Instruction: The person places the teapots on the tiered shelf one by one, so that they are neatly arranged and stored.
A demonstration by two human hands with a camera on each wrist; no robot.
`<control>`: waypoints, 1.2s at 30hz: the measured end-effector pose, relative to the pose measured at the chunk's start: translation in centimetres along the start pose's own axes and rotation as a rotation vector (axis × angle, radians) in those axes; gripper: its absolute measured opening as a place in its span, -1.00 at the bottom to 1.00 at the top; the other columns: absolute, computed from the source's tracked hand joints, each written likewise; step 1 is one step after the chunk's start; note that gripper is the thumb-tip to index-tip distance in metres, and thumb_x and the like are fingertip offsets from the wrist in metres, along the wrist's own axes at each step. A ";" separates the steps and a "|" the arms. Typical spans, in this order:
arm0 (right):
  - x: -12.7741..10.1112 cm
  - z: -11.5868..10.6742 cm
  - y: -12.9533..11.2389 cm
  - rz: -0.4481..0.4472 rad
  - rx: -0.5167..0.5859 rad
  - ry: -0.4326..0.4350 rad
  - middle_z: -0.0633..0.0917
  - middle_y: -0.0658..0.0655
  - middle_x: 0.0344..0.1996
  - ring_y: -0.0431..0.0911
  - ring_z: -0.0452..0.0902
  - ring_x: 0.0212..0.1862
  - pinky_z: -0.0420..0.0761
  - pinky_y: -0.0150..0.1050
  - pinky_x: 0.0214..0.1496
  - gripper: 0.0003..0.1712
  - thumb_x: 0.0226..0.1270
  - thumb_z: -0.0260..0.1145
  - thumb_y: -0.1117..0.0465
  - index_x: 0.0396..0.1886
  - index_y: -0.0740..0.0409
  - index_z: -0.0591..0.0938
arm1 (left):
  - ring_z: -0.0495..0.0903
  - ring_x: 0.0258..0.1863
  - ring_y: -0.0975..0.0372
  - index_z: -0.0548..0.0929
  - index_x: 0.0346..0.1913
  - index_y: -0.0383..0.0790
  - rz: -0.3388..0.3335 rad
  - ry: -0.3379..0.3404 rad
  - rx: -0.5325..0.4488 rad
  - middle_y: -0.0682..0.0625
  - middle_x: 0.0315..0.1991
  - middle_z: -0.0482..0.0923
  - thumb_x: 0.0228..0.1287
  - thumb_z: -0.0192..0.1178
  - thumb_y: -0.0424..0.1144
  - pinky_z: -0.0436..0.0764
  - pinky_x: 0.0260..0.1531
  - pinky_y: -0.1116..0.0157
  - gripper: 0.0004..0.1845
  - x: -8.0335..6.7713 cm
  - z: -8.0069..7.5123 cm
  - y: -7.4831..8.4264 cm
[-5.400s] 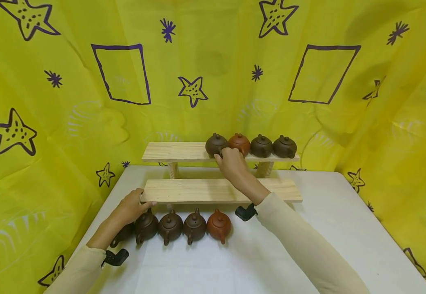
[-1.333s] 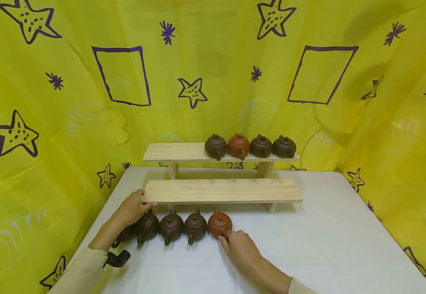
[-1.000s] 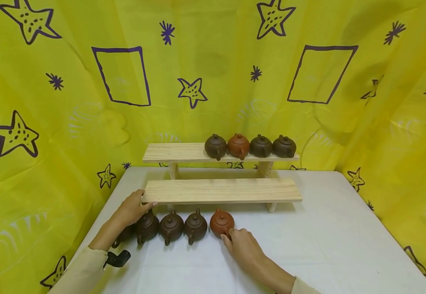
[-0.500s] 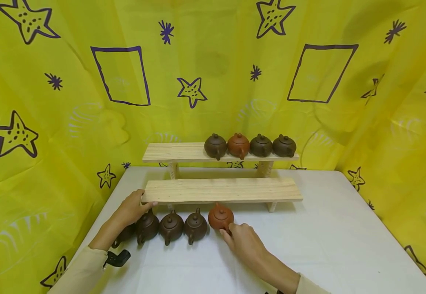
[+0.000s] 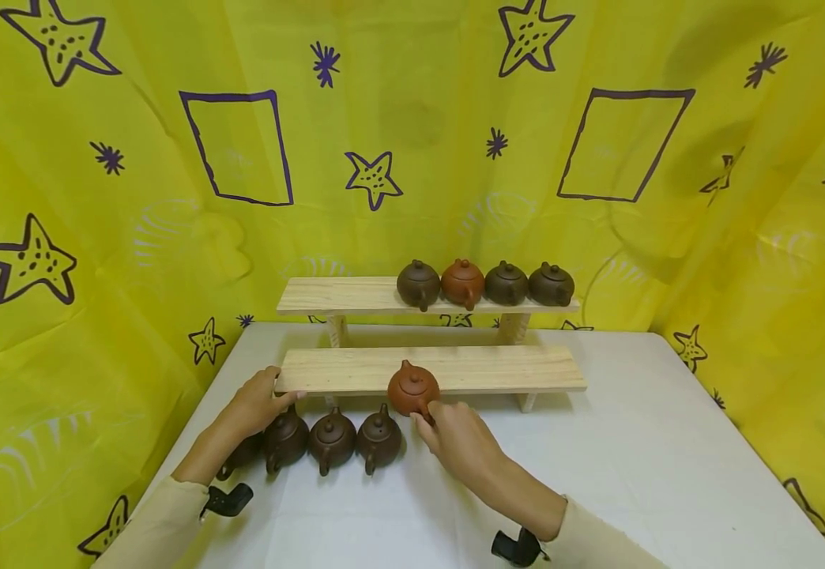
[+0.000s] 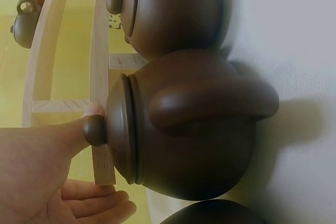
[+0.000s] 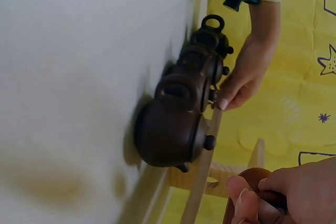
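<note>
In the head view my right hand (image 5: 465,444) pinches the handle of a reddish-brown clay teapot (image 5: 410,389). That teapot is lifted at the front edge of the lower wooden shelf (image 5: 512,367), spout pointing away from me. The right wrist view shows my right hand's fingers (image 7: 242,206) at the handle, most of the pot cut off. My left hand (image 5: 250,405) grips the left end of the lower shelf, thumb on one side of the board, fingers on the other. Just below it, a dark brown teapot (image 6: 184,129) fills the left wrist view.
Several dark brown teapots (image 5: 330,439) stand in a row on the white table (image 5: 633,474), in front of the shelf. On the upper shelf (image 5: 337,294), dark teapots (image 5: 506,283) and a reddish one (image 5: 462,283) line the right part. A yellow curtain (image 5: 427,103) hangs behind.
My right hand went from the upper shelf to the reddish teapot on the table, took its handle and raised it forward and slightly left. My left hand has stayed on the shelf end.
</note>
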State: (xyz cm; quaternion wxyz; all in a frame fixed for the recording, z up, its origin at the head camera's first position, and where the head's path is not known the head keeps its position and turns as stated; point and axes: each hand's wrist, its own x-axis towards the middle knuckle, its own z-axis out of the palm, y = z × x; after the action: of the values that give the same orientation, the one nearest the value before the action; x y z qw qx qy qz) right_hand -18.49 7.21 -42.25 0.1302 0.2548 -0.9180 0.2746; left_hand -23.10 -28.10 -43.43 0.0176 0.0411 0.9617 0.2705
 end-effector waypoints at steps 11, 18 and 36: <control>4.2 -0.2 -1.2 0.005 0.006 0.036 0.35 -0.06 -0.74 -0.22 0.24 -0.67 0.22 -0.37 -0.63 -0.53 0.56 0.32 0.19 -0.64 0.10 0.47 | 0.57 0.07 -0.23 0.32 0.32 -0.75 0.009 0.005 0.010 -0.59 0.18 0.50 0.52 0.30 -0.08 0.53 0.14 -0.20 -0.25 -0.1 0.0 0.3; 7.3 -0.5 -2.2 -0.009 0.003 0.093 0.27 -0.09 -0.73 -0.19 0.22 -0.66 0.19 -0.36 -0.62 -0.50 0.56 0.32 0.16 -0.66 0.09 0.44 | 0.56 0.12 -0.26 0.30 0.34 -0.75 0.003 0.010 -0.001 -0.60 0.21 0.48 0.52 0.30 -0.08 0.52 0.16 -0.21 -0.24 -0.1 0.0 0.2; 14.7 -0.8 -3.5 0.054 -0.003 0.074 0.46 0.03 -0.66 -0.11 0.39 -0.60 0.31 -0.31 -0.56 -0.55 0.65 0.24 0.09 -0.50 0.22 0.63 | 0.57 0.06 -0.21 0.32 0.31 -0.73 -0.004 0.012 -0.005 -0.58 0.18 0.50 0.51 0.32 -0.06 0.54 0.11 -0.18 -0.25 0.1 0.2 -0.1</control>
State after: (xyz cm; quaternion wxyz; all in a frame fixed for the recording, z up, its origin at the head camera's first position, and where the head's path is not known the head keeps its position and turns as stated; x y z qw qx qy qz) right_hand -28.85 -0.65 -34.51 0.1571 0.2194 -0.9194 0.2860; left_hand -23.19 -28.09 -43.63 0.0123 0.0376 0.9611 0.2733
